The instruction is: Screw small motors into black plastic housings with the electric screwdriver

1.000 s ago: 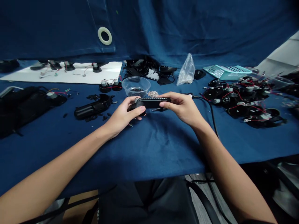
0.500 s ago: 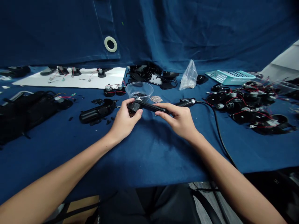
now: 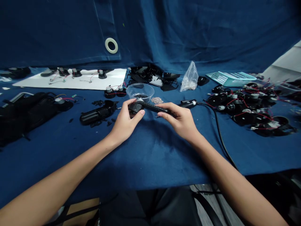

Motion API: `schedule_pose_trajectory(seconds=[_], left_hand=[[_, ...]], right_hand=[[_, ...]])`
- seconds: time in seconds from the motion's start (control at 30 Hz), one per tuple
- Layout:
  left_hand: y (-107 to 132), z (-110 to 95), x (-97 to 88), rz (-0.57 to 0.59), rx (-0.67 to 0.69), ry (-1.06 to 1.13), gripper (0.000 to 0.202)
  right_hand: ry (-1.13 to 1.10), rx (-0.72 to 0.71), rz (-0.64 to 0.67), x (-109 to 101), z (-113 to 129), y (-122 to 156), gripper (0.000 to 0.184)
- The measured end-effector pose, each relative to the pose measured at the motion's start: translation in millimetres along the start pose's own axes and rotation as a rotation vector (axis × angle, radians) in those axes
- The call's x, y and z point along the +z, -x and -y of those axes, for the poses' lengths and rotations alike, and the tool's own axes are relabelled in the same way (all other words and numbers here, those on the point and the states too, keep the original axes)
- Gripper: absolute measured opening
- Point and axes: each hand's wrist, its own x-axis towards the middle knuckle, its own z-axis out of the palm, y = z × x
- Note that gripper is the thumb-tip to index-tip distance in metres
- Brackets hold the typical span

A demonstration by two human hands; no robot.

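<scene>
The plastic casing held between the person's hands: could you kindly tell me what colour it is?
The plastic casing is black, as the head view shows best.

A plastic housing (image 3: 150, 107) lies across the gap between the left hand (image 3: 125, 117) and the right hand (image 3: 180, 117), one end in each. Just behind the left hand stands a bowl (image 3: 140, 92), with a heap of small parts (image 3: 157, 100) beside it, behind the right hand. Farther behind the right hand lie a bag (image 3: 189, 78) and a basket (image 3: 231, 78). Right of that hand run a cable (image 3: 217, 131) and then wired motors (image 3: 246, 110). Left of the left hand lies a casing (image 3: 97, 113), with a board (image 3: 70, 79) behind it.
</scene>
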Motion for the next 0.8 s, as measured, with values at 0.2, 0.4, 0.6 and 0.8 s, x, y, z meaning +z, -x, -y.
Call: schedule_pose_trajectory(seconds=[0.2, 0.4, 0.6, 0.8], left_hand=[[-5, 2, 1.2, 0.049, -0.07, 0.447, 0.04], [-2, -7, 1.3, 0.065, -0.123, 0.534, 0.043], [2, -4, 1.5, 0.147, -0.019, 0.417, 0.052], [9, -14, 2.5, 0.17, 0.013, 0.409, 0.051]], right_hand=[[0.05, 0.006, -0.057, -3, -2, -1, 0.022], [-0.017, -0.083, -0.096, -2, 3, -3, 0.021], [-0.016, -0.096, -0.21, -3, 4, -4, 0.018], [0.101, -0.146, -0.273, -10, 8, -3, 0.016]])
